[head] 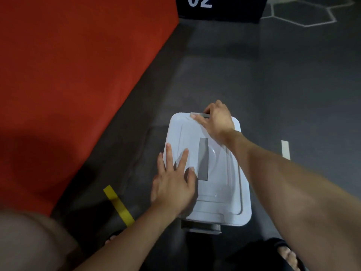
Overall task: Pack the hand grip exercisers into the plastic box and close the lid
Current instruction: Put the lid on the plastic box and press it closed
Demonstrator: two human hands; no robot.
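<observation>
Though contents hidden, box (224, 192) lidded.

White plastic box (220, 192) on dark floor — lid (224, 169) closed.

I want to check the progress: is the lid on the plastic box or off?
On. The white lid covers the whole plastic box; the left hand presses flat on it, the right hand grips the far grey latch.

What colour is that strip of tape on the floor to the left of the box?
Yellow. The strip of tape shows plainly in the head view, beside the plastic box.
</observation>
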